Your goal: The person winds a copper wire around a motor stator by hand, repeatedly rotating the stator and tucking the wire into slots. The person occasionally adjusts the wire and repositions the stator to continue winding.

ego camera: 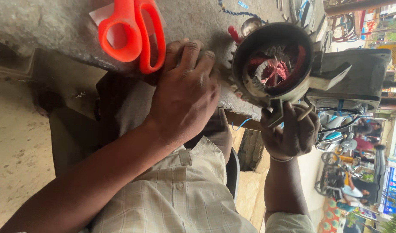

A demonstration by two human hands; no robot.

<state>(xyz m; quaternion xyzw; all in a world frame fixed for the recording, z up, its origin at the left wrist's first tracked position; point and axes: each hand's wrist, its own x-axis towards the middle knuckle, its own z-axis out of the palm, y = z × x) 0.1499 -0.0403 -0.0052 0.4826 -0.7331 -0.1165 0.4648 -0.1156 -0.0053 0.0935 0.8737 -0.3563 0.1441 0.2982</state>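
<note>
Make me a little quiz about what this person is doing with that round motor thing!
1. True or false: the orange scissors are held in the left hand.
2. What does the right hand grip? A) a blue rope B) the rim of the round motor housing C) a spoon
3. Fill in: the wire coils inside the housing look ____ in colour.

Key: 1 false, they lie on the bench beside that hand's fingers, which rest flat on it; 2 B; 3 reddish.
</note>
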